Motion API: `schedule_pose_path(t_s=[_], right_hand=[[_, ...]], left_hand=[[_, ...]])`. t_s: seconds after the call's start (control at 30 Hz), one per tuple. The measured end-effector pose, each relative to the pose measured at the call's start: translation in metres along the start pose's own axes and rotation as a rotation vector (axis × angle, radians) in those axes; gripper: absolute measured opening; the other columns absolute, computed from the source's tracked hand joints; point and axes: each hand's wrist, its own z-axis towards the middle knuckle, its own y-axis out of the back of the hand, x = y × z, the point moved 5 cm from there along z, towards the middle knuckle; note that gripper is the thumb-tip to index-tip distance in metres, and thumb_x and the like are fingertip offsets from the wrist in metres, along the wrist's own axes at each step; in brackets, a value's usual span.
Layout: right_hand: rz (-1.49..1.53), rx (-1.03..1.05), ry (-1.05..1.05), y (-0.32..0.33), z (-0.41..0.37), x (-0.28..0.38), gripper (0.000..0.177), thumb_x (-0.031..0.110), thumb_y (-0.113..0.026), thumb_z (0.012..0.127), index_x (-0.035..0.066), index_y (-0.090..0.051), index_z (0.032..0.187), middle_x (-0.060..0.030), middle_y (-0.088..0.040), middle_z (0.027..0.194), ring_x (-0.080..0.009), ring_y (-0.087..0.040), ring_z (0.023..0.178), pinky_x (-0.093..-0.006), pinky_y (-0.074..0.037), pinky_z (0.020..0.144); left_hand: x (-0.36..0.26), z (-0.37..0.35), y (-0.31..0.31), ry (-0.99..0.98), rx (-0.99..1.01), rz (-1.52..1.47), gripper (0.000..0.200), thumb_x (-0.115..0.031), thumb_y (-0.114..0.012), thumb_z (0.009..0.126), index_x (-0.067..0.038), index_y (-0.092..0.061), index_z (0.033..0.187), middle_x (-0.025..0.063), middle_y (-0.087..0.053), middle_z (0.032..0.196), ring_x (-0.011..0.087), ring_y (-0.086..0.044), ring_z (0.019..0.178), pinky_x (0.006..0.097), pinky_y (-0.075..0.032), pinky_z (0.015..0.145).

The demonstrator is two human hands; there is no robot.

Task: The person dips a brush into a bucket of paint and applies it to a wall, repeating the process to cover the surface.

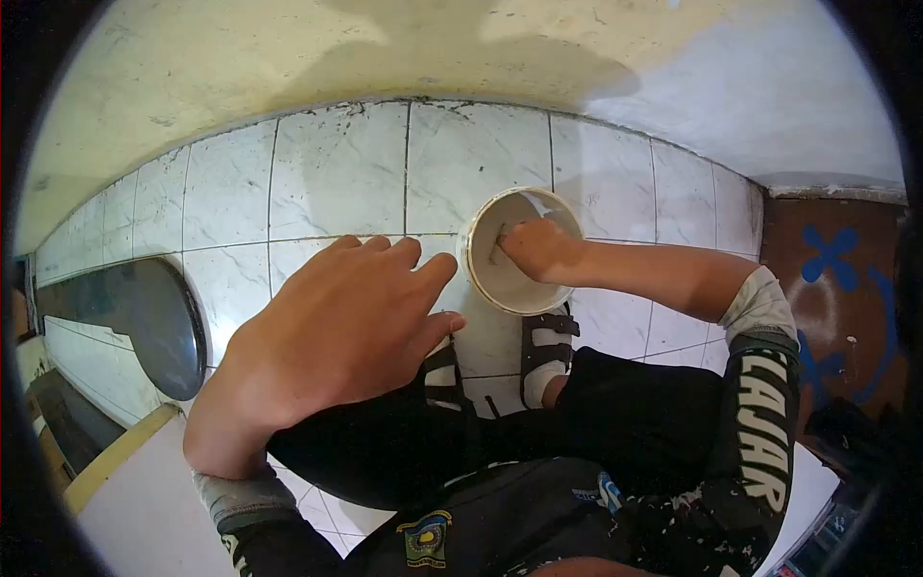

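Observation:
A white round bucket (468, 264) stands on the tiled floor in front of my feet. My right hand (538, 250) reaches down inside it, with the fingers curled in. A thin dark line shows beside those fingertips; what it is, and what the hand grips, I cannot make out. My left hand (341, 322) hovers in the air left of the bucket, back upward, fingers slightly bent and apart. Nothing shows in it. The bucket's contents are mostly hidden by the hand and the inner wall.
Ahead, a stained yellow and white wall (385, 58) meets the marbled tile floor (336, 173). A dark glossy rounded panel (168, 322) is at the left. Sandals (548, 332) lie close to the bucket. A brown door with blue paint (836, 288) is at the right.

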Motion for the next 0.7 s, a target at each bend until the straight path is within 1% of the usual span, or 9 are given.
schedule_pose_path(t_s=[0.07, 0.3, 0.37, 0.5, 0.7], right_hand=[[-0.025, 0.013, -0.007, 0.0003, -0.0001, 0.0017, 0.023, 0.009, -0.063, 0.086, 0.006, -0.076, 0.105, -0.0203, -0.075, 0.102, -0.0371, -0.075, 0.092, -0.0457, -0.062, 0.074], [-0.007, 0.010, 0.007, -0.0036, -0.0010, 0.0014, 0.021, 0.009, -0.062, 0.087, 0.003, -0.075, 0.102, -0.0207, -0.074, 0.102, -0.0370, -0.075, 0.092, -0.0458, -0.062, 0.074], [0.002, -0.041, 0.015, -0.0054, -0.0012, 0.0002, 0.019, 0.009, -0.062, 0.087, 0.002, -0.075, 0.100, -0.0208, -0.075, 0.100, -0.0374, -0.075, 0.091, -0.0458, -0.062, 0.074], [-0.026, -0.019, 0.015, -0.0064, 0.0004, -0.0003, 0.019, 0.009, -0.063, 0.086, 0.002, -0.075, 0.098, -0.0211, -0.075, 0.098, -0.0380, -0.075, 0.090, -0.0463, -0.062, 0.073], [0.038, -0.034, -0.008, -0.0081, 0.0034, -0.0021, 0.019, 0.008, -0.065, 0.084, 0.001, -0.076, 0.098, -0.0222, -0.075, 0.097, -0.0390, -0.075, 0.089, -0.0475, -0.062, 0.073]], left_hand=[[-0.0004, -0.0008, 0.0005, -0.016, -0.018, 0.004, 0.044, -0.036, -0.060, 0.102, -0.003, -0.058, 0.131, 0.0173, -0.067, 0.107, 0.0349, -0.066, 0.102, 0.0446, -0.050, 0.095], [-0.0009, -0.0005, -0.0005, -0.024, -0.023, -0.003, 0.044, -0.036, -0.060, 0.102, -0.003, -0.058, 0.131, 0.0175, -0.067, 0.107, 0.0357, -0.066, 0.102, 0.0446, -0.051, 0.094], [-0.0003, -0.0003, -0.0012, -0.024, -0.019, -0.008, 0.044, -0.036, -0.061, 0.102, -0.003, -0.058, 0.132, 0.0176, -0.067, 0.107, 0.0359, -0.066, 0.102, 0.0448, -0.051, 0.094], [-0.0001, 0.0001, -0.0013, -0.021, -0.014, 0.000, 0.044, -0.036, -0.061, 0.102, -0.003, -0.058, 0.132, 0.0175, -0.067, 0.106, 0.0358, -0.066, 0.101, 0.0447, -0.051, 0.093], [-0.0001, -0.0004, -0.0007, -0.019, -0.028, 0.003, 0.044, -0.036, -0.061, 0.102, -0.003, -0.059, 0.131, 0.0174, -0.067, 0.105, 0.0354, -0.066, 0.101, 0.0445, -0.051, 0.093]])
